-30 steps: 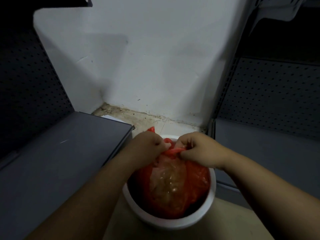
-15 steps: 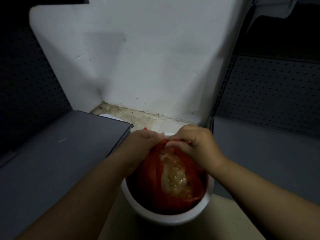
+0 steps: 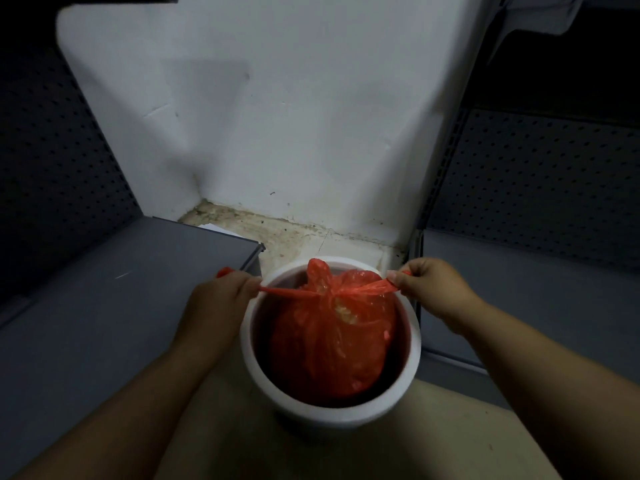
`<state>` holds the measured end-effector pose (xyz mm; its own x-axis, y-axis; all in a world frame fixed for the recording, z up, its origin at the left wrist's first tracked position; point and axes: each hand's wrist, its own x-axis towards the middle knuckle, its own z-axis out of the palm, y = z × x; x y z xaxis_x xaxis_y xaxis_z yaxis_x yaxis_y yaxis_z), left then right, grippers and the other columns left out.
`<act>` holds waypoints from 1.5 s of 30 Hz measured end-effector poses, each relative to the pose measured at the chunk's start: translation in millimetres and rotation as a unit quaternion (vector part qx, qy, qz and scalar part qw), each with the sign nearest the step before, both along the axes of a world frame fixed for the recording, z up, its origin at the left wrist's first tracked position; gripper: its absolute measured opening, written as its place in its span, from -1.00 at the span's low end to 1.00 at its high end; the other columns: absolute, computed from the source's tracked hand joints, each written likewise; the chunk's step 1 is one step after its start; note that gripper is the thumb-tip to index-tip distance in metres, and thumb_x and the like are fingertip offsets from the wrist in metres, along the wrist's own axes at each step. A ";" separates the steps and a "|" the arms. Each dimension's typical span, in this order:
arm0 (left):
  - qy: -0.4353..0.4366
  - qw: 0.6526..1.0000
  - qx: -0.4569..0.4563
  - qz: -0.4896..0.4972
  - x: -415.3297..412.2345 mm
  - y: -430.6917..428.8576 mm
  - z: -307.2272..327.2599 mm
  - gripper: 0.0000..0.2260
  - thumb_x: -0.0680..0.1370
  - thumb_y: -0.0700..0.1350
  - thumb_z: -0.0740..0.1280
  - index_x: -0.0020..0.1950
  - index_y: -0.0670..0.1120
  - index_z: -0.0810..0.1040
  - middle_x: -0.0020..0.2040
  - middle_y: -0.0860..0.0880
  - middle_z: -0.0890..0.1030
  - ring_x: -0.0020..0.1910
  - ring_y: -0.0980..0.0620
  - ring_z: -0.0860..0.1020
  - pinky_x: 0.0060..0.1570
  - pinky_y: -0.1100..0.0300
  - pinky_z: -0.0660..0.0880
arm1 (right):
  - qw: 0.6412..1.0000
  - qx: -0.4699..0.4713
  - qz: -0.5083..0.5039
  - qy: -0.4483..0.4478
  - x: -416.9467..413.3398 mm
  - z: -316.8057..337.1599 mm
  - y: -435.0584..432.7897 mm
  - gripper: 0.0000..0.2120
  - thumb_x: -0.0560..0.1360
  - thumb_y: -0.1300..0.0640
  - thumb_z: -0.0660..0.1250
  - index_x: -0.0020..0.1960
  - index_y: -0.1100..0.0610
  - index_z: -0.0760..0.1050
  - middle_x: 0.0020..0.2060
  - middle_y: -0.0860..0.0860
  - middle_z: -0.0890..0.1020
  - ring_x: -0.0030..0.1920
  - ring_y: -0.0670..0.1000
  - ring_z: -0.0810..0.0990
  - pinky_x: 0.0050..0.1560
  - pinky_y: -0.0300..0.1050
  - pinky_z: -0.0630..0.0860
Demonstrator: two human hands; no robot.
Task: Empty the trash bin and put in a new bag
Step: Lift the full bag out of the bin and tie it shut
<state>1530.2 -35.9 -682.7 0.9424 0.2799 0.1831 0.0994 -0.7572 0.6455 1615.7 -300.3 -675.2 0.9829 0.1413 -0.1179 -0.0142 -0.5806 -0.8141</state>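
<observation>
A round white trash bin (image 3: 332, 408) stands on the floor between two shelf units. Inside it sits a full red plastic bag (image 3: 329, 344) with pale rubbish showing through. Its top is gathered into a knot near the bin's far side. My left hand (image 3: 218, 303) grips one stretched red bag handle at the bin's left rim. My right hand (image 3: 431, 287) grips the other handle at the right rim. The two handles are pulled taut sideways, away from each other.
A grey shelf (image 3: 104, 306) lies to the left and another grey shelf (image 3: 519, 299) to the right, both backed by dark perforated panels. A white wall (image 3: 277, 116) stands behind, with a dirty floor strip (image 3: 277, 230) at its foot. Beige floor (image 3: 311, 452) lies in front.
My hands were together over the bag's top a second ago. They have moved apart to the bin's left and right rims, drawing the handles tight into a knot.
</observation>
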 end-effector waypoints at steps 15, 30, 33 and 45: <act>-0.029 0.665 -0.744 0.060 17.9 -66.4 7.4 -0.92 0.53 -0.21 0.28 -0.11 -0.16 0.56 -0.27 0.00 0.71 -0.28 0.18 0.67 -0.27 0.33 0.55 | 0.851 0.456 0.018 0.261 -12.5 3.2 45.3 -0.81 0.53 0.20 0.28 -0.24 0.22 0.51 -0.28 0.15 0.63 -0.28 0.02 0.62 -0.17 -0.14 0.61; 0.008 0.759 -0.651 0.030 17.2 -65.1 -14.2 -0.81 0.58 -0.15 0.19 -0.15 -0.17 0.54 -0.45 0.00 0.44 -0.40 0.09 0.40 -0.25 0.20 0.39 | 0.860 0.444 -0.031 0.249 -10.6 -8.6 51.9 -0.84 0.55 0.20 0.26 -0.17 0.24 0.51 -0.37 0.10 0.68 -0.40 -0.09 0.68 -0.46 -0.30 0.60; 0.005 0.812 -0.583 0.033 15.5 -63.9 -22.7 -0.77 0.56 0.00 0.25 -0.08 -0.08 0.65 -0.30 0.02 0.68 -0.14 0.05 0.63 -0.05 0.14 0.50 | 0.880 0.435 -0.035 0.188 -13.1 -3.4 59.3 -0.78 0.60 0.10 0.19 -0.19 0.15 0.45 -0.37 0.09 0.65 -0.45 -0.08 0.64 -0.53 -0.29 0.52; -0.059 0.753 -0.655 -0.012 34.3 -47.8 -0.6 -0.68 0.61 -0.02 0.13 -0.32 -0.09 0.38 -0.53 0.04 0.30 -0.52 0.14 0.29 -0.44 0.30 0.34 | 0.855 0.492 -0.061 0.151 4.5 20.2 57.1 -0.69 0.65 0.12 0.08 -0.27 0.14 0.30 -0.67 -0.09 0.23 -0.69 -0.15 0.14 -0.62 -0.37 0.29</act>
<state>1564.5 -83.7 -683.3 0.9487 0.2772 -0.1524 -0.0211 0.5362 0.8438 1620.3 -243.2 -655.0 0.9431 0.2168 -0.2522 -0.3219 0.4053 -0.8556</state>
